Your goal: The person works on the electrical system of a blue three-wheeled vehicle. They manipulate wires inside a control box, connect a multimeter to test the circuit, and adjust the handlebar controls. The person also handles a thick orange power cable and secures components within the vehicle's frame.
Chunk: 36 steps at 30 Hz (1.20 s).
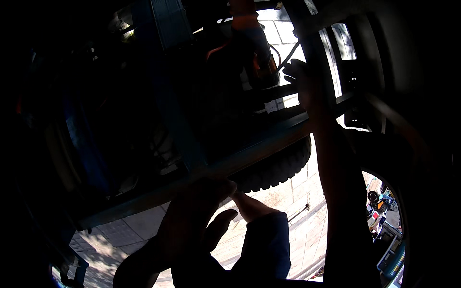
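Observation:
Deep shade hides much of the scene. My left hand [192,209] is a dark silhouette just under a bluish frame bar [247,152], its fingers bent and the thumb apart. My right hand [253,207], in a dark blue sleeve, brings its fingertips to the left hand's fingers below the bar. Whatever lies between them is too dark to make out. A long bare forearm, apparently another person's, rises from the lower right; its hand [303,79] is beside a thin cable [289,55] and an orange-and-black part [264,67].
Behind the bar is a knobbly black tyre [281,170]. A blue upright bar [175,110] crosses the frame on the left. Sunlit paving [307,192] shows beneath. At the lower right, an opening shows assorted items and a blue-green case [393,259].

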{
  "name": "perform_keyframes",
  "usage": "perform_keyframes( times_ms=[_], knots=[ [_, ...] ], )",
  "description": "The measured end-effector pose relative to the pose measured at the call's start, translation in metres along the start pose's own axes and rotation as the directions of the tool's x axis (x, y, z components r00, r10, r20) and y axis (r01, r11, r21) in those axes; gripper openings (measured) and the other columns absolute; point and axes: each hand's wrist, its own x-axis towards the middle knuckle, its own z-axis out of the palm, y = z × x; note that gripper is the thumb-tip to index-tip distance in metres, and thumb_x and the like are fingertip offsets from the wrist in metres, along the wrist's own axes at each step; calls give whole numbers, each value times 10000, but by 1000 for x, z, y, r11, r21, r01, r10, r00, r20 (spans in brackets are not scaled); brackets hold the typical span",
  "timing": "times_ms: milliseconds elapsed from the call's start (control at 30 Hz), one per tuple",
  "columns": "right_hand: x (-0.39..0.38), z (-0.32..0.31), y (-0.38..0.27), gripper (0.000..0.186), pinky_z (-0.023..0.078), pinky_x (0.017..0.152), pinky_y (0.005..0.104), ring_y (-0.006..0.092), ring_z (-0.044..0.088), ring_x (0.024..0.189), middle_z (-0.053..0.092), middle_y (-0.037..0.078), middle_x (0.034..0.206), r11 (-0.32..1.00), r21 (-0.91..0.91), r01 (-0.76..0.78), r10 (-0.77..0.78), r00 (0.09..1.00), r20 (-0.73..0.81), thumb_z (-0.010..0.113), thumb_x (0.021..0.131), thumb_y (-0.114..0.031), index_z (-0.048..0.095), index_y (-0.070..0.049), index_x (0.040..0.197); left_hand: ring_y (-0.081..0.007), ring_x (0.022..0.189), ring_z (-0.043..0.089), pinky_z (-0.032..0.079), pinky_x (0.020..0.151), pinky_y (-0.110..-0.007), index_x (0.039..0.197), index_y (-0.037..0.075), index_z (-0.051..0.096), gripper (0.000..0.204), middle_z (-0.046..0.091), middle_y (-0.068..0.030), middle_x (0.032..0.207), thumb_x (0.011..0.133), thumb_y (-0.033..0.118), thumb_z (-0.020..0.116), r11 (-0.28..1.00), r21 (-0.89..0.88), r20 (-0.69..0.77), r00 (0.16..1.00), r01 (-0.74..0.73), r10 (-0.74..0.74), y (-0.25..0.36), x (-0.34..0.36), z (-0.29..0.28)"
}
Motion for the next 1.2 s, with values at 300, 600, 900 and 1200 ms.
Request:
perform_keyframes(
  times_ms=[300, 600, 900, 1200],
  knots=[
    [108, 50, -2, 350, 579, 948, 328, 210, 711, 1108, 708, 129, 1251, 834, -493, 247, -82, 940, 332, 597, 1039, -138, 610, 3, 1359, -371, 1141, 692, 573, 955, -477, 1319, 13, 609, 427, 676, -227, 1234, 952, 195, 731, 993, -24, -10, 994, 111, -112, -5, 55, 6],
    [166, 43, 29, 355, 607, 936, 331, 200, 721, 1073, 712, 111, 1203, 953, 301, -47, -56, 945, 324, 620, 1050, -201, 582, -34, 1361, -361, 1103, 703, 607, 896, -472, 1319, 2, 579, 425, 668, -230, 1236, 944, 113, 745, 994, -46, -64, 993, 101, -104, -3, 98, 34],
    [66, -5, 1, 177, 594, 841, 365, 228, 725, 940, 714, 137, 1003, 764, 503, -405, 195, 887, 418, 586, 1038, -106, 606, 35, 1143, -332, 1158, 691, 585, 933, -436, 1339, 17, 603, 411, 656, -212, 1287, 956, 138, 691, 988, 139, -200, 979, 69, -40, -26, 138, 1],
    [-51, -16, 2, 110, 567, 820, 306, 174, 704, 882, 722, 102, 942, 862, 238, -447, 421, 894, 154, 705, 968, -34, 701, 23, 1062, -405, 1352, 560, 431, 1154, -532, 1381, -65, 519, 543, 589, -265, 1369, 896, 69, 725, 823, 535, 52, 979, -192, 195, -12, 221, 65]
  ],
)
